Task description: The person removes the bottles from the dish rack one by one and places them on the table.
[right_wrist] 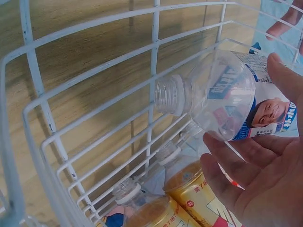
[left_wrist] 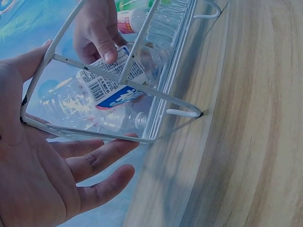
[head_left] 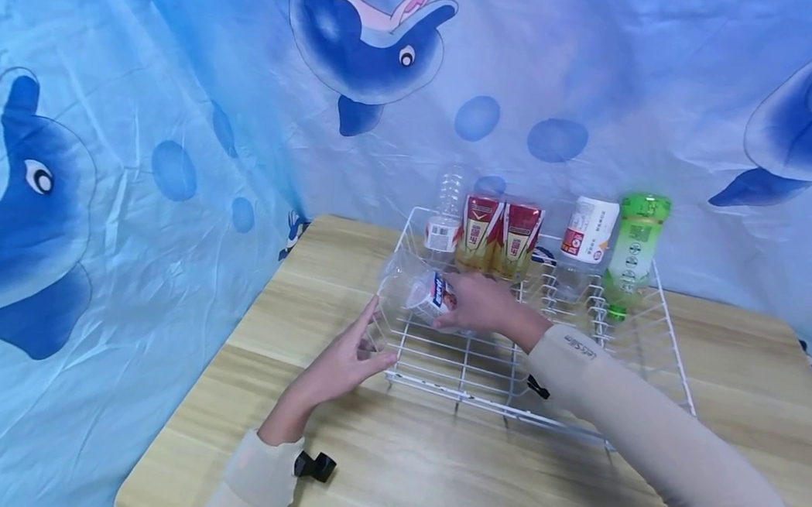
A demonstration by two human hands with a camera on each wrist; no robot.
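My right hand (head_left: 481, 303) holds a clear plastic bottle (head_left: 414, 289) by its white and blue label, above the left part of a white wire rack (head_left: 458, 397). The right wrist view shows the bottle's capless neck (right_wrist: 169, 96) inside the rack, with thumb and fingers on opposite sides of the label. At the rack's left end, my left hand (head_left: 339, 366) is spread, fingers straight or slightly bent. The left wrist view places this hand (left_wrist: 42, 175) against the rack's end frame, fingertips near the lower wire; firm contact is unclear.
Along the rack's back stand upside-down bottles: a clear one (head_left: 442, 228), two with red and gold labels (head_left: 479, 231) (head_left: 516, 241), a white-labelled one (head_left: 589, 230) and a green one (head_left: 635, 248). The rack rests on a wooden table (head_left: 393, 470) before a blue dolphin-print cloth (head_left: 398, 160).
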